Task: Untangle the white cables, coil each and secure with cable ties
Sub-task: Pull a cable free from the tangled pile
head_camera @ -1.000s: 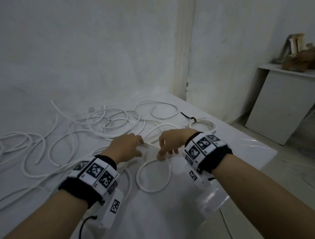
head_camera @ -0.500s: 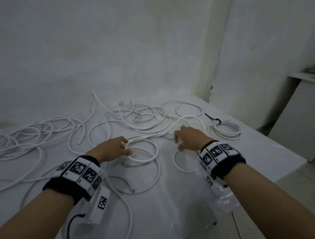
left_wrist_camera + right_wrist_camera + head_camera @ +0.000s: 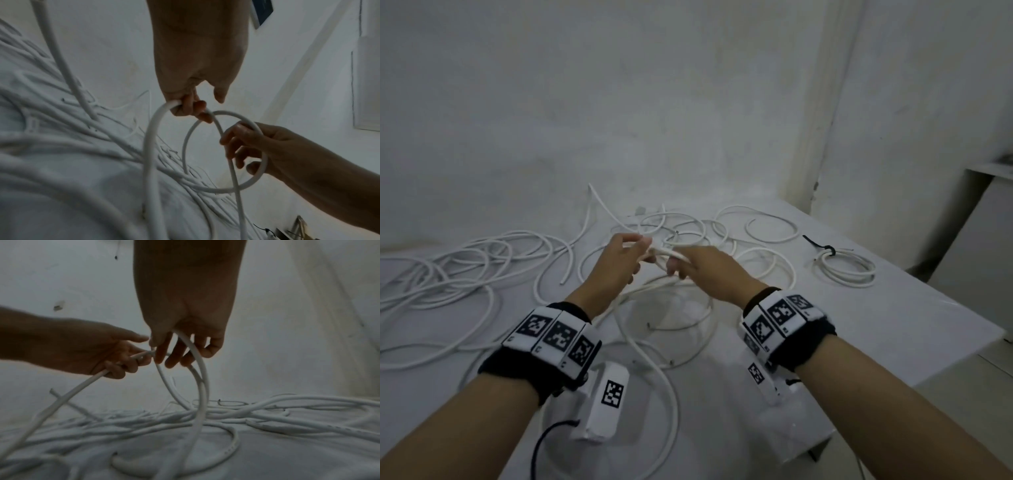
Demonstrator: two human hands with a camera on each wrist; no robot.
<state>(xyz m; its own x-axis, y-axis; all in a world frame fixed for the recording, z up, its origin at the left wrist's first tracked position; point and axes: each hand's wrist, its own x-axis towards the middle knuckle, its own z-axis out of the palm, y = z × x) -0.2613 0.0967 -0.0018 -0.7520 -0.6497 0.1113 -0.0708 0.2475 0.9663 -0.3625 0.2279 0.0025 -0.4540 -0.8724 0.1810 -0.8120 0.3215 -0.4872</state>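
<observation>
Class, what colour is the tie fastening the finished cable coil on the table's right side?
Black cable tie, clearest in the head view.

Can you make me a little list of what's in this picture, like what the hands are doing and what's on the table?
left hand: lifted above the table, fingers curled round a white cable
right hand: lifted beside it, fingers round a loop of the same white cable
loose cables: many white ones tangled across the table
finished coil: one small bundle at the far right, tied with a black cable tie
table: white, set against a white wall
wrists: black bands with square black-and-white markers
</observation>
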